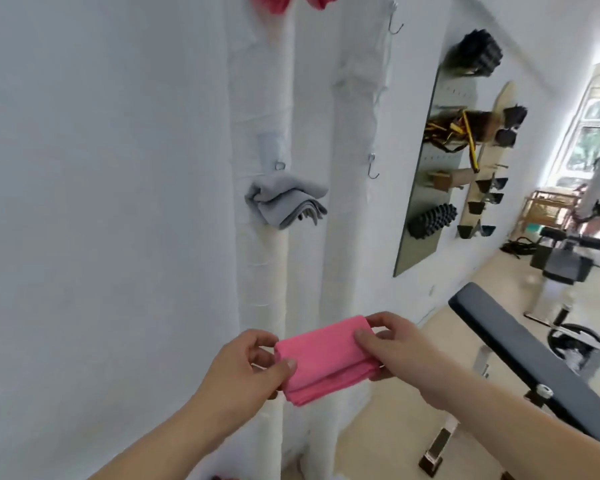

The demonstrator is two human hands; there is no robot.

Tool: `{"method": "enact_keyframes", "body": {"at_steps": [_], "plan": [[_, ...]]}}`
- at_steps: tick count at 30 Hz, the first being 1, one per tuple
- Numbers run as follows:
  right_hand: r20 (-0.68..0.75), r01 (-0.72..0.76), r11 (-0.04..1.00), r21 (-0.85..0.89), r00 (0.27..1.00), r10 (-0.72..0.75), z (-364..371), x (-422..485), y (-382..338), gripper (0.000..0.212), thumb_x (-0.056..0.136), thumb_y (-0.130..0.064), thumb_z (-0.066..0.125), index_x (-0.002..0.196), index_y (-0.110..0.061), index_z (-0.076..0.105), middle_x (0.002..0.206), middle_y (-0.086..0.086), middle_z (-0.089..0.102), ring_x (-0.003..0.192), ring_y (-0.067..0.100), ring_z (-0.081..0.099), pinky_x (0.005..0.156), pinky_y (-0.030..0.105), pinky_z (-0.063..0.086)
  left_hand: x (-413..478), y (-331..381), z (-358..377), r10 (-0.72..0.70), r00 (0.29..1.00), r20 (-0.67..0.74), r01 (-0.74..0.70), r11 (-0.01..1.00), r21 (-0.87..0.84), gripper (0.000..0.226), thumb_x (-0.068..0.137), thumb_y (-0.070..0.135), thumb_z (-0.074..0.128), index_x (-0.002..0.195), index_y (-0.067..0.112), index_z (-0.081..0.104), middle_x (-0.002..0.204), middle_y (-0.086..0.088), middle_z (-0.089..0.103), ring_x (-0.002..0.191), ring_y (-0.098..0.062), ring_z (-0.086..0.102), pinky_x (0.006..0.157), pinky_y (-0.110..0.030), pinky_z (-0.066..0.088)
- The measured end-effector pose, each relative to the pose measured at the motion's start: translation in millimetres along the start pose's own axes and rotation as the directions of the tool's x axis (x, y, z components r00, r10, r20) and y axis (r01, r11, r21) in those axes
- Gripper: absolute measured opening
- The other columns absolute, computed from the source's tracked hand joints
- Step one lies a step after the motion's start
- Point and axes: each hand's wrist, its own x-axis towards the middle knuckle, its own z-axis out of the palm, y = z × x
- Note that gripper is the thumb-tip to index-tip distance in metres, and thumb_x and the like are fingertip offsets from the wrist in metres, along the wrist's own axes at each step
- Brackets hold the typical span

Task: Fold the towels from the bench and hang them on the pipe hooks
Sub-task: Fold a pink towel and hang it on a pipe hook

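Note:
A folded pink towel is held in front of two white wrapped pipes. My left hand pinches its left end, thumb on top. My right hand grips its right end. A folded grey towel hangs from a hook on the left pipe. An empty metal hook sticks out of the right pipe, and another empty hook sits higher up. A red towel shows at the top edge. The black padded bench stands at the right.
A white wall fills the left. A grey pegboard on the wall carries black foam rollers, straps and handles. A wooden board with black holders hangs beside it. Gym equipment stands further back on the pale floor.

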Motion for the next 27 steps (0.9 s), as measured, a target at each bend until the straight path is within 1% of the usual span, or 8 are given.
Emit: {"method": "enact_keyframes", "body": {"at_steps": [5,8,9,13,16,19,24,27], "plan": [[-0.090,-0.066,0.997,-0.050,0.994,0.061,-50.6,69.3,-35.6,0.024,0.091,-0.019,0.062,0.115,-0.023,0.065,0.101,0.010,0.071,0.081,0.025,0.072,0.078,0.043,0.066,86.4,45.6,31.8,0.100,0.994,0.045,-0.102,0.994,0.033,0.026,0.087,0.031,0.076,0.108,0.033,0.061,0.095,0.004,0.073,0.080,-0.017,0.075,0.082,-0.037,0.062],[-0.123,-0.044,0.995,-0.093,0.992,0.032,-88.8,110.5,-59.1,0.032,0.088,-0.017,0.060,0.120,-0.023,0.062,0.108,0.012,0.070,0.088,0.029,0.073,0.077,0.043,0.066,124.5,72.3,64.7,0.168,0.985,0.026,-0.169,0.984,0.055,0.025,0.089,0.030,0.071,0.106,0.038,0.054,0.099,0.010,0.068,0.082,-0.008,0.071,0.070,-0.019,0.058],[-0.140,-0.020,0.994,-0.107,0.990,0.005,-102.5,126.4,-67.2,0.034,0.087,-0.016,0.059,0.120,-0.023,0.062,0.108,0.011,0.071,0.088,0.029,0.074,0.077,0.043,0.066,135.7,84.6,77.6,0.208,0.978,0.011,-0.208,0.975,0.076,0.026,0.089,0.029,0.069,0.108,0.039,0.053,0.100,0.012,0.067,0.081,-0.005,0.069,0.067,-0.018,0.057],[-0.256,0.137,0.982,-0.129,0.952,-0.167,-156.8,188.9,-108.7,0.037,0.086,-0.013,0.059,0.121,-0.025,0.059,0.100,0.010,0.073,0.086,0.028,0.074,0.073,0.040,0.066,189.4,149.1,128.2,0.345,0.934,-0.096,-0.341,0.938,0.051,0.028,0.091,0.028,0.064,0.116,0.035,0.052,0.099,0.011,0.065,0.082,-0.008,0.068,0.072,-0.029,0.059],[-0.321,0.266,0.961,-0.078,0.906,-0.276,-192.0,232.0,-143.1,0.036,0.088,-0.016,0.063,0.122,-0.028,0.056,0.104,0.013,0.069,0.092,0.032,0.073,0.081,0.046,0.065,236.7,201.9,153.6,0.318,0.923,-0.218,-0.343,0.935,-0.089,0.028,0.097,0.028,0.059,0.122,0.031,0.048,0.102,0.013,0.061,0.086,-0.006,0.064,0.065,-0.018,0.050],[-0.332,0.378,0.923,-0.069,0.864,-0.379,-208.6,265.3,-161.7,0.036,0.089,-0.022,0.065,0.121,-0.033,0.055,0.107,0.013,0.068,0.091,0.032,0.073,0.083,0.048,0.064,279.5,231.8,170.0,0.289,0.899,-0.329,-0.362,0.913,-0.188,0.027,0.100,0.027,0.057,0.126,0.026,0.049,0.106,0.011,0.060,0.091,-0.007,0.062,0.064,-0.015,0.045],[-0.292,0.452,0.878,-0.158,0.828,-0.479,-214.4,309.0,-168.0,0.030,0.088,-0.028,0.071,0.114,-0.035,0.060,0.103,-0.002,0.064,0.089,0.019,0.067,0.075,0.035,0.060,338.5,239.1,184.7,0.164,0.867,-0.471,-0.348,0.875,-0.336,0.035,0.099,0.028,0.061,0.131,0.022,0.050,0.104,0.010,0.062,0.096,-0.014,0.066,0.082,-0.028,0.053],[-0.273,0.477,0.847,-0.235,0.804,-0.528,-211.8,337.5,-164.9,0.022,0.088,-0.029,0.074,0.109,-0.029,0.066,0.104,-0.006,0.064,0.088,0.011,0.063,0.067,0.025,0.052,363.1,229.0,190.3,0.062,0.841,-0.538,-0.330,0.846,-0.418,0.031,0.097,0.026,0.065,0.125,0.019,0.053,0.105,0.005,0.066,0.092,-0.015,0.067,0.078,-0.027,0.053]]}}
